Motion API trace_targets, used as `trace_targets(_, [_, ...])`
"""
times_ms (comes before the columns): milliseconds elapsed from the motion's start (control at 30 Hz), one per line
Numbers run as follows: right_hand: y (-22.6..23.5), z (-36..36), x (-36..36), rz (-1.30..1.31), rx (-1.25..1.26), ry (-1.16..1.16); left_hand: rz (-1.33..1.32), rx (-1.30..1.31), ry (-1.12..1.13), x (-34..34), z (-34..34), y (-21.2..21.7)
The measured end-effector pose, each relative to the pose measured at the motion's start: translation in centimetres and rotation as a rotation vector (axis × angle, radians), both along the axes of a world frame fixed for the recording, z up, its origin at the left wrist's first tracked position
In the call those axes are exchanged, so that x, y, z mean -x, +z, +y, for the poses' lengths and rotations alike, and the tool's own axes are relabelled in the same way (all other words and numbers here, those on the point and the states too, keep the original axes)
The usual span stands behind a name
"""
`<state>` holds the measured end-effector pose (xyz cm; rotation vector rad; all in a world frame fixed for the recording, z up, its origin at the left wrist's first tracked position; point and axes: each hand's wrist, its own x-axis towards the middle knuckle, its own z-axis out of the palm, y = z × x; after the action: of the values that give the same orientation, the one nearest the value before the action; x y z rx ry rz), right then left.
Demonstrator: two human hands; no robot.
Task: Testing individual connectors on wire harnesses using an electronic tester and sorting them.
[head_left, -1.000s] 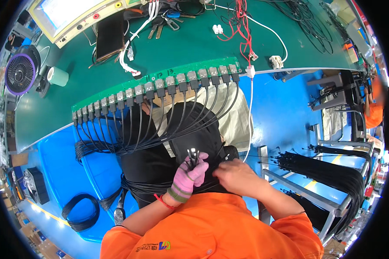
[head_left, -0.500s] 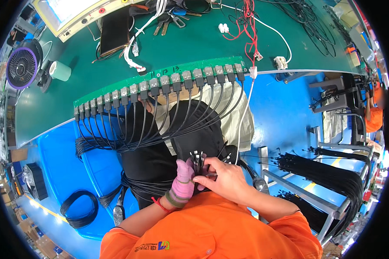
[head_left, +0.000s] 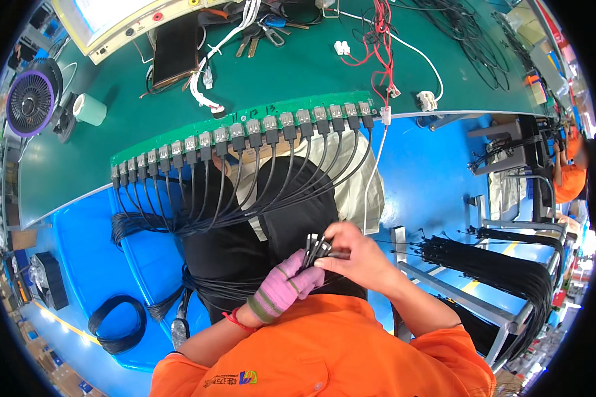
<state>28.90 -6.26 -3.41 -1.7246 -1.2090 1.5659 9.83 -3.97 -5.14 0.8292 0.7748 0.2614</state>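
**Gripping the Loose Cable Ends Below the Connector Strip**

Holding a small cluster of black cable plugs, both hands meet just below the green connector strip, over the person's lap. The left hand, in a pink knit glove, is closed around the cords directly under the plugs. The right hand is bare and pinches the plug heads from the side with curled fingers; neither hand is open.

The plugs are the free ends of thin black cables whose other ends sit in the row of sockets along the strip. From the strip the cables fan downward and gather toward the hands.

Handling judgement:

- Weight: light. A handful of ends appears easy to support in one hand.
- Stiffness: the cords are limp and drape freely; the plug bodies are rigid (the only firm part to grip).
- Slip: the smooth jackets probably slide under bare fingers; the knit glove should hold better.
- Fragility: the metal tips and the cord-to-plug joints look like the weak points.

Take hold on the moulded plug body, not the cord. To the right of the strip, a large bundle of black cables hangs over a metal rack.
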Motion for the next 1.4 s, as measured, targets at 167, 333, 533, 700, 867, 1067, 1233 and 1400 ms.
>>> trace_targets(167, [0.8, 0.0, -0.6, 0.051, -0.155, -0.108, -0.007, 0.261, 0.312, -0.6, -0.5, 0.0])
trace_targets(333, [2.7, 0.7, -0.4, -0.146, -0.267, -0.011, 0.047, 0.173, 0.393, -1.3, 0.1, 0.4])
trace_targets(533, [2.2, 0.7, -1.1, -0.276, -0.475, 0.093, 0.246, 0.061, 0.319, -1.7, -0.1, 0.6])
trace_targets(700, [3.4, 0.9, -1.7, -0.314, -0.413, 0.087, 0.209, 0.068, 0.363, -1.7, -0.2, 0.2])
trace_targets(867, [2.9, 0.6, -2.0, -0.329, -0.425, 0.209, 0.229, 0.079, 0.332, -1.9, -0.3, 0.1])
trace_targets(1067, [3.3, 0.7, -2.1, -0.38, -0.435, 0.212, 0.223, 0.095, 0.32, -1.7, -0.5, 0.0])
trace_targets(1233, [3.5, 1.3, -2.7, -0.35, -0.458, 0.284, 0.225, 0.105, 0.255, -1.7, -0.2, 0.4])
trace_targets(1400, [2.7, 0.9, -2.3, -0.253, -0.442, 0.258, 0.36, 0.146, 0.21, -1.9, -0.6, 0.3])
